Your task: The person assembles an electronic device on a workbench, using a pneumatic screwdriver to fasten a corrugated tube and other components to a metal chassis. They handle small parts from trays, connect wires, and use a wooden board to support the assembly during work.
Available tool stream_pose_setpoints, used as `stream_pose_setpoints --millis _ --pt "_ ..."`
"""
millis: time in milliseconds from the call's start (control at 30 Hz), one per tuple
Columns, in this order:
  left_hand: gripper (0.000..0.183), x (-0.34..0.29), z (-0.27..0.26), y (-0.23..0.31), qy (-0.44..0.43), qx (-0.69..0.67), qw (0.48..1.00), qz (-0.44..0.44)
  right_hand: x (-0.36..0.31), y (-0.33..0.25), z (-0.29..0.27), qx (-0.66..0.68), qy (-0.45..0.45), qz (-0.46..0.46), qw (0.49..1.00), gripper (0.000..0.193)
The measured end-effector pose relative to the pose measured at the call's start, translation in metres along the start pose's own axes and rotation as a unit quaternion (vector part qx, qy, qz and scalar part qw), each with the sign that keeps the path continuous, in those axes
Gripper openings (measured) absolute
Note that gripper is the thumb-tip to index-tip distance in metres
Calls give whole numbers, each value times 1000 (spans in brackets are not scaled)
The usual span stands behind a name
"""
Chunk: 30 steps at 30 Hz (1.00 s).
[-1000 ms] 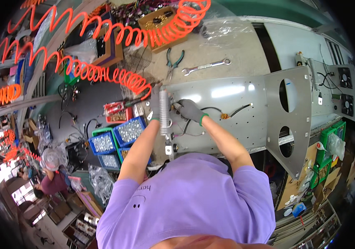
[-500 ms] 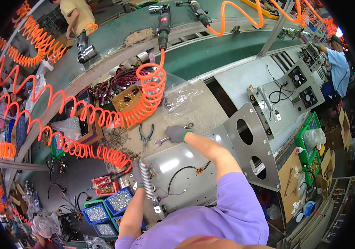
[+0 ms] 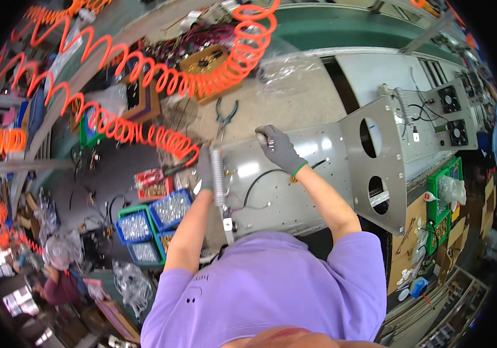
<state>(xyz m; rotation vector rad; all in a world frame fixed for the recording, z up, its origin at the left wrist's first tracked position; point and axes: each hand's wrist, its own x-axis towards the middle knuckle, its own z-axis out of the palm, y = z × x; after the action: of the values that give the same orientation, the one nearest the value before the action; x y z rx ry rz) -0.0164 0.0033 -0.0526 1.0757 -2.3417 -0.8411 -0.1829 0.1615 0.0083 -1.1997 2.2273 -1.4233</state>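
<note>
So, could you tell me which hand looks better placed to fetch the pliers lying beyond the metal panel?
Probably the right hand: it sits at the far edge of the grey metal panel, nearest the pliers. The left hand is lower, beside the ribbed hose at the panel's left end.

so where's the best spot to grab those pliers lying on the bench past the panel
Take the pliers by the two green handles, coming from above. They lie flat on the bench with the handles spread apart and free of clutter, while the dark jaws point toward the grey metal panel, near the gloved right hand.
</note>
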Motion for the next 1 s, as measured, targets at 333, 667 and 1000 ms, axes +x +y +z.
stream_pose_setpoints --millis 333,667,1000 --pt "46 -58 -8 -32 -67 -123 987 -77 -52 -22 12 -19 -27 64 997 21" --pt "22 -75 -22 -6 -89 -409 876 -241 -48 -48 37 136 -142 207 958 37" --pt "57 -30 -76 52 -172 -414 861 -241 -35 -56 66 72 -137 122 980 35"
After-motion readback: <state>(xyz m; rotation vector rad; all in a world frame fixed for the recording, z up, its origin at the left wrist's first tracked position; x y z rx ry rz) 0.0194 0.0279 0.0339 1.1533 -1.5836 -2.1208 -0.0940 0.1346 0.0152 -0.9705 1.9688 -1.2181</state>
